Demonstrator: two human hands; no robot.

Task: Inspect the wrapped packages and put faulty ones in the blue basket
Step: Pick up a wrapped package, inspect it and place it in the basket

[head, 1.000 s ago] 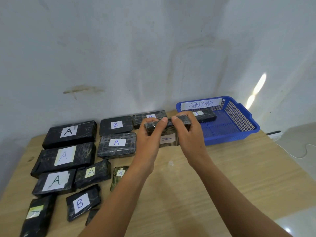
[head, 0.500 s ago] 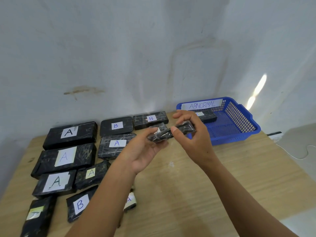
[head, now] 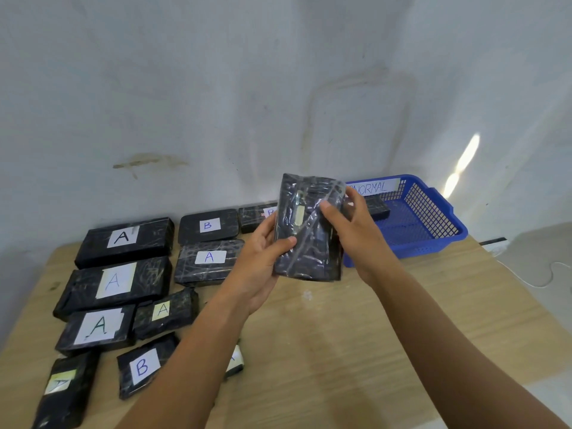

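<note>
We pinch the upright black package (head: 306, 239) between left hand (head: 263, 255) and right hand (head: 356, 233); its glossy wrap looks wrinkled, perhaps loose

Light wood-grain table (head: 340, 351) fills lower frame. Black wrapped packages (head: 123, 243) lie flat on top in rows at left and lower left, white or yellow paper labels A or B facing up. Blue basket (head: 402, 252) on table, right of centre frame. White speck (head: 307, 294) mid-table.
</note>
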